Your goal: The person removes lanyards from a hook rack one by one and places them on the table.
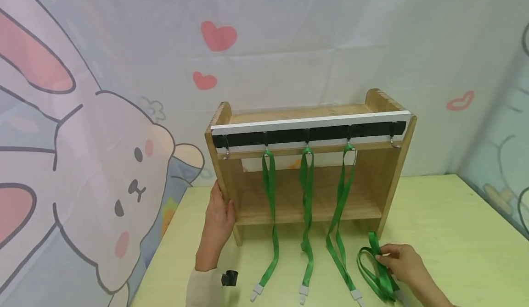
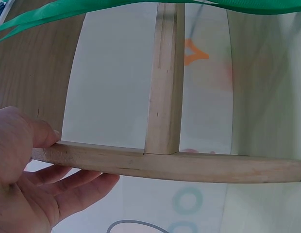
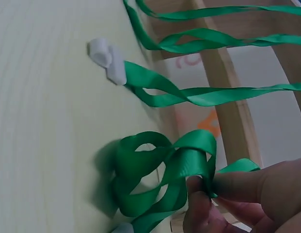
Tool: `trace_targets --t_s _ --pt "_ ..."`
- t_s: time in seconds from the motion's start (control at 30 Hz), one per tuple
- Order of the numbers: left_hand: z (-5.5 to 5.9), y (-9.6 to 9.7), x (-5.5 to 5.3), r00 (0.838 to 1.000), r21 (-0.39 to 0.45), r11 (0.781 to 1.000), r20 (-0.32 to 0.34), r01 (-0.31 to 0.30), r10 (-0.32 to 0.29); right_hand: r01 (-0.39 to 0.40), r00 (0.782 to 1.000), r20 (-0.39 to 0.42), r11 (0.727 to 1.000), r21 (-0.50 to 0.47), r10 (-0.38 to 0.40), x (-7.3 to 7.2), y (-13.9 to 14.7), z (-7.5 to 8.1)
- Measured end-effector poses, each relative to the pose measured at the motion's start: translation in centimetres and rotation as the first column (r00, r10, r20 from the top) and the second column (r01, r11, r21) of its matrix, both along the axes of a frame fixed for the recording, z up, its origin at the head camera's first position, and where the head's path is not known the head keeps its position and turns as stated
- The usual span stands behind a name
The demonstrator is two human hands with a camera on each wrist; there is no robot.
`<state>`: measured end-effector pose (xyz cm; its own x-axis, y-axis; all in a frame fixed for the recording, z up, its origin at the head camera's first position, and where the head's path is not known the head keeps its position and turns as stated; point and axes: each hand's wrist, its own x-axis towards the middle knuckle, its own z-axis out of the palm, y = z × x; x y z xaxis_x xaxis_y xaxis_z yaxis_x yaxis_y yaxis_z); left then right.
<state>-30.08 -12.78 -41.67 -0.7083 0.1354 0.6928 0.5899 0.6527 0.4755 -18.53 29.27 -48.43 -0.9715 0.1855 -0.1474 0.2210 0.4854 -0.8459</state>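
Note:
A small wooden shelf (image 1: 289, 197) stands on the table, with a black hook strip (image 1: 285, 135) across its upper front. Three green lanyards with pale plastic clips hang from the middle hooks: left lanyard (image 1: 269, 183), centre lanyard (image 1: 306, 183) and right lanyard (image 1: 340, 197). My left hand (image 1: 219, 220) grips the shelf's left side panel; in the left wrist view the thumb is on one face of the panel edge (image 2: 223, 169) and the fingers on the other. At front right, my right hand (image 1: 405, 263) pinches a loosely looped green lanyard (image 3: 194, 162) between thumb and fingers, low over the table.
The yellow-green table (image 1: 446, 224) extends to both sides of the shelf. Metal hooks sit at the strip's ends, a left end hook (image 1: 226, 150) and a right end hook (image 1: 393, 142). Behind stands a printed backdrop (image 1: 314, 45) with a cartoon rabbit. A small black object (image 1: 229, 278) is beside the left cuff.

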Motion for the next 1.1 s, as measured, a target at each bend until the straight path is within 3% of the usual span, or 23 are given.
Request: trace_targets --t_s 0.13,0.27,0.67,1.1 --pt "-0.1 0.0 -0.1 1.000 -0.004 1.000 -0.005 0.003 -0.003 -0.035 0.997 -0.058 0.986 0.163 0.045 -0.1 -0.1 -0.3" --pt "-0.2 -0.1 -0.1 1.000 -0.004 1.000 -0.002 0.004 -0.004 -0.063 0.993 -0.082 0.964 0.258 0.087 -0.2 -0.1 -0.6" --pt "-0.1 -0.1 -0.2 1.000 -0.001 1.000 0.002 0.011 -0.011 -0.086 0.992 -0.055 0.935 0.344 0.111 -0.5 -1.0 -0.4" --pt "0.1 -0.1 0.0 1.000 -0.003 1.000 0.017 0.002 -0.002 -0.061 0.994 -0.068 0.935 0.350 0.090 -0.6 -0.5 0.7"
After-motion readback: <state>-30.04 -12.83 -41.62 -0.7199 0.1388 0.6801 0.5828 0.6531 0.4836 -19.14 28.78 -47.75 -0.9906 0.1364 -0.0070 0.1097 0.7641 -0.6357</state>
